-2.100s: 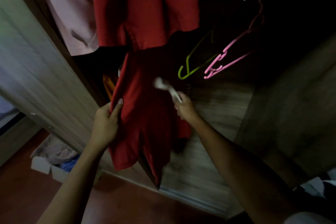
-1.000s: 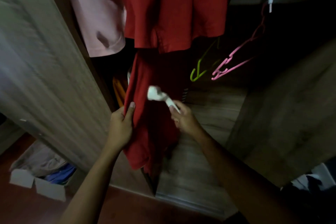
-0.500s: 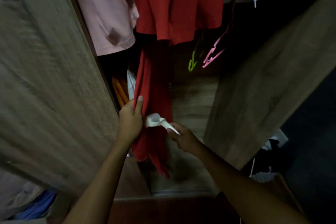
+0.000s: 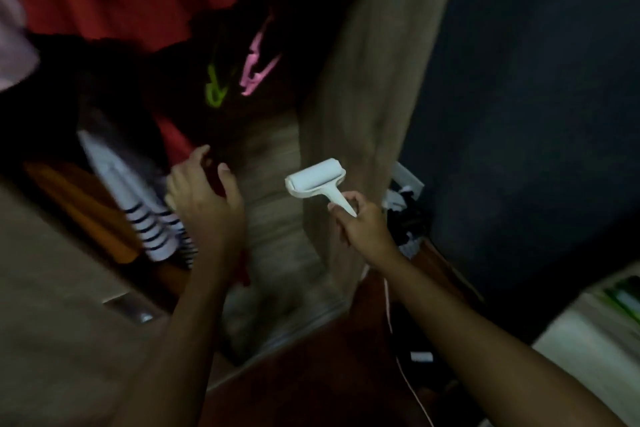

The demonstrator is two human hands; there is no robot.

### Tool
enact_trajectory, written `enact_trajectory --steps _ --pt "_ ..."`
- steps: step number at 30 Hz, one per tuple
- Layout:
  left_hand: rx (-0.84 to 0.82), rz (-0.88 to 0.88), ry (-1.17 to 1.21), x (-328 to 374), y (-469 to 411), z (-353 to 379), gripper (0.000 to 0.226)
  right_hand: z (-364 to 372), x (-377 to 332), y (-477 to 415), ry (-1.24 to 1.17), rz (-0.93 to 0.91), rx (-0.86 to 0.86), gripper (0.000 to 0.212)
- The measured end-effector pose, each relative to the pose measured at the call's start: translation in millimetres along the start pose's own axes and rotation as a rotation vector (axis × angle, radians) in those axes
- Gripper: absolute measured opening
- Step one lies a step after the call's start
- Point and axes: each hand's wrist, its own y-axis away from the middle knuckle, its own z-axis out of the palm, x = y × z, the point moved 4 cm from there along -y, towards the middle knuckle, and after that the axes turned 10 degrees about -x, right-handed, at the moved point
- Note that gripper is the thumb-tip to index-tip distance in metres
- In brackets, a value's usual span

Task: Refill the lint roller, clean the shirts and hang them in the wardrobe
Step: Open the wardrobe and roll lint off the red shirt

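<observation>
Lint roller (image 4: pixel 316 178) gripped by handle in my right hand (image 4: pixel 363 229), near my left hand (image 4: pixel 204 198) clutching red shirt (image 4: pixel 175 139).

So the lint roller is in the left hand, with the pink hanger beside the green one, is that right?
No, the right hand holds the roller, by its handle; the head view shows it. The pink hanger does hang beside the green hanger.

Dim, motion-blurred throughout; wardrobe interior perhaps darkest.
</observation>
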Motion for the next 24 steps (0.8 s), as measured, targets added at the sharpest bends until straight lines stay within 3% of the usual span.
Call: enact_trajectory --steps 3,10,15,17,19,22,24 --pt "-0.122 0.133 0.100 58.9 26.6 55.5 0.036 -73.2 29.7 24.3 0.036 0.059 0.190 0.016" --pt "-0.675 0.476 0.326 216.8 170.2 214.2 0.030 -252.3 140.6 140.0 -0.072 0.296 0.574 0.027" --pt "-1.142 0.416 0.180 285.6 330.5 339.0 0.033 -351.1 223.0 222.7 -0.275 0.458 0.792 0.028" --pt "-1.324 0.549 0.126 327.3 384.2 352.6 0.031 -383.5 255.6 255.3 -0.331 0.537 0.849 0.024" --pt "-1.368 0.722 0.166 371.0 427.2 349.0 0.031 -410.5 285.8 286.2 -0.355 0.610 0.909 0.020" --pt "-1.418 0.794 0.177 397.0 496.7 364.0 0.041 -441.7 326.8 327.2 -0.355 0.703 0.988 0.022" --pt "-1.537 0.808 0.138 392.1 542.7 388.7 0.049 -456.9 350.1 348.6 -0.357 0.767 1.030 0.026"
